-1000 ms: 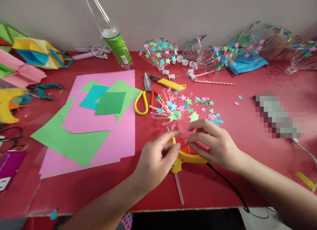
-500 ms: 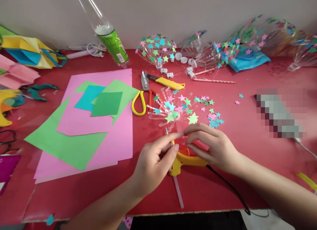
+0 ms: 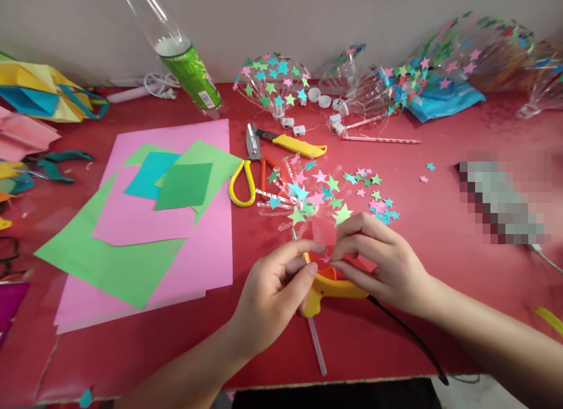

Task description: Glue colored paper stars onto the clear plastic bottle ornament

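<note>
Words, brands, numbers: none legible. Tall clear plastic bottle (image 3: 170, 47): bright green wraparound label (image 3: 185, 68) bears white rectangular barcode patch (image 3: 206, 99), digits too small to read. Other label print: blurred, undecipherable.

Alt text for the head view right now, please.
A right hand appears to pinch a small pink piece close to a half-open left hand, above a yellow glue gun on a red table. Beyond them, paper stars lie on and beside a clear plastic piece with splayed strips; coloured paper sheets lie to the left.
</note>
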The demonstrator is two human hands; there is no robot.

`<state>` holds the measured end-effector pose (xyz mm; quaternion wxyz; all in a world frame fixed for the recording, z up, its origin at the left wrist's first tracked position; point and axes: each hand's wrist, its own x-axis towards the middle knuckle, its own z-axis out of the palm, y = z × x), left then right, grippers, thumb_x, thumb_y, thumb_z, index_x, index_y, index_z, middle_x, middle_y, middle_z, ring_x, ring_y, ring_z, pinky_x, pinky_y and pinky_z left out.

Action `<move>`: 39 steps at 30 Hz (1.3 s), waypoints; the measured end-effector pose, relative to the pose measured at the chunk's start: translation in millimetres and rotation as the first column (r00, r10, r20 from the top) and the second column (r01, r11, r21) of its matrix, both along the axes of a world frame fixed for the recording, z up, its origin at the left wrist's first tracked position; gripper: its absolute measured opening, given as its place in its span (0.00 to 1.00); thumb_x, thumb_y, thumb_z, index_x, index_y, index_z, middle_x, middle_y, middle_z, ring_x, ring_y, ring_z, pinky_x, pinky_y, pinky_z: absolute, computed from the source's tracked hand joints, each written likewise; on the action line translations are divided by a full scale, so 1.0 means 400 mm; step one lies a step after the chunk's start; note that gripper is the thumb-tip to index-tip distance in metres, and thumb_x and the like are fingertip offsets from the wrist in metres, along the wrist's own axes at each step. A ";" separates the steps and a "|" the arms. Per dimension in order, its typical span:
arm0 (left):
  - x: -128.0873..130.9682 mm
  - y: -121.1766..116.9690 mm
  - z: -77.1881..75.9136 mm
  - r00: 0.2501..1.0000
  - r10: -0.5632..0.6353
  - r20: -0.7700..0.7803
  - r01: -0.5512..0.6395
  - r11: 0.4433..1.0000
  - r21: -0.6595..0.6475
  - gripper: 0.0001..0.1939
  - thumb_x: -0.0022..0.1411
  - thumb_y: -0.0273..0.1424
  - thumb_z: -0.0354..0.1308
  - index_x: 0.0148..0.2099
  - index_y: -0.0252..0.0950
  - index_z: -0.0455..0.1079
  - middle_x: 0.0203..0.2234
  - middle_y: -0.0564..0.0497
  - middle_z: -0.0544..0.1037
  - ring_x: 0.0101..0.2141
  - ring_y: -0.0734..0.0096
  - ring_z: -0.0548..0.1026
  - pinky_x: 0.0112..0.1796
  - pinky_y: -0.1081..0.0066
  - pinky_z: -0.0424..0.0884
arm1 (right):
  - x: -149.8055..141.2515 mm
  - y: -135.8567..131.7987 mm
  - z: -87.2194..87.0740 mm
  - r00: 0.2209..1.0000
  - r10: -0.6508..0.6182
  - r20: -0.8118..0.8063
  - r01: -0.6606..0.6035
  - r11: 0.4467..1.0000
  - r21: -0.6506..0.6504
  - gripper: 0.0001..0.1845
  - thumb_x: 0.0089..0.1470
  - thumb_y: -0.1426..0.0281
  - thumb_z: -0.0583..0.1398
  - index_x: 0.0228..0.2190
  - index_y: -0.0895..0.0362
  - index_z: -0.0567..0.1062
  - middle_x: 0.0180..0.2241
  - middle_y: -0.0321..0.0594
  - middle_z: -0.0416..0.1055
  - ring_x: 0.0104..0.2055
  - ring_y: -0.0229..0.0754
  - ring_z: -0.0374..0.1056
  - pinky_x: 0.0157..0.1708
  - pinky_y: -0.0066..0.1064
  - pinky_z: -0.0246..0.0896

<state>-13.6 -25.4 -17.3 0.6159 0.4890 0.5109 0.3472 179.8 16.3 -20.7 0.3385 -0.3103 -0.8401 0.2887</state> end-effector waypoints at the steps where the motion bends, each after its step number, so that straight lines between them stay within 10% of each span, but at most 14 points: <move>1: 0.000 -0.001 -0.001 1.000 -0.005 -0.003 0.005 1.000 -0.001 0.11 0.64 0.32 0.51 0.46 0.36 0.69 0.12 0.60 0.63 0.15 0.78 0.60 0.17 0.76 0.59 | -0.001 0.000 -0.002 1.000 0.002 -0.003 -0.002 1.000 -0.002 0.03 0.58 0.75 0.58 0.33 0.56 0.70 0.35 0.40 0.64 0.36 0.37 0.64 0.35 0.30 0.66; 39: -0.005 0.002 0.017 0.987 0.002 0.158 0.023 0.988 -0.155 0.09 0.65 0.30 0.51 0.48 0.35 0.65 0.13 0.61 0.65 0.16 0.81 0.61 0.20 0.79 0.59 | -0.017 -0.007 -0.019 0.997 -0.075 -0.024 0.076 0.996 0.053 0.08 0.56 0.77 0.60 0.40 0.61 0.70 0.35 0.41 0.66 0.35 0.35 0.63 0.33 0.27 0.64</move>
